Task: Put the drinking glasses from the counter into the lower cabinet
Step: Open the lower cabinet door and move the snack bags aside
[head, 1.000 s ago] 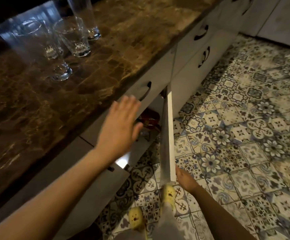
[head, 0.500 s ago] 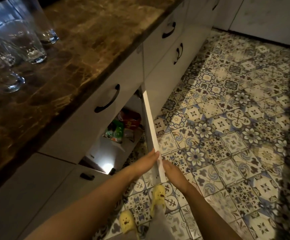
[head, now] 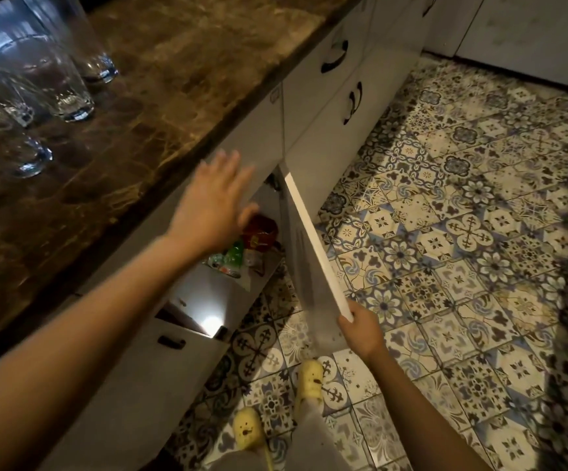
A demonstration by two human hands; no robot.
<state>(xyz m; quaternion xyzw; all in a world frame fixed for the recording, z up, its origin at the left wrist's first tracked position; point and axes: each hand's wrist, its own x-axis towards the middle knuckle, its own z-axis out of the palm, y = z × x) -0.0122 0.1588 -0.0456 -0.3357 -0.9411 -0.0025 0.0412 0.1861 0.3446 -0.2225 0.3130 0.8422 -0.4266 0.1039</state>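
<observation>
Several clear drinking glasses (head: 62, 83) stand at the back left of the brown marble counter (head: 180, 83). Below the counter the white lower cabinet door (head: 313, 239) is swung open toward me, and my right hand (head: 360, 329) grips its near bottom corner. My left hand (head: 218, 205) hovers blurred in front of the counter edge, above the cabinet opening, fingers spread and holding nothing. The cabinet shelf (head: 204, 294) shows pale and bare at the front.
Red and green packets (head: 248, 243) lie at the back of the cabinet. White drawers with black handles (head: 335, 57) run along to the right. Patterned floor tiles (head: 462, 249) spread right of the door. My feet in yellow slippers (head: 309, 382) stand below the door.
My left hand left the door's edge and rose toward the counter edge, fingers spread. My right hand stays on the door's corner. The view shifted slightly.
</observation>
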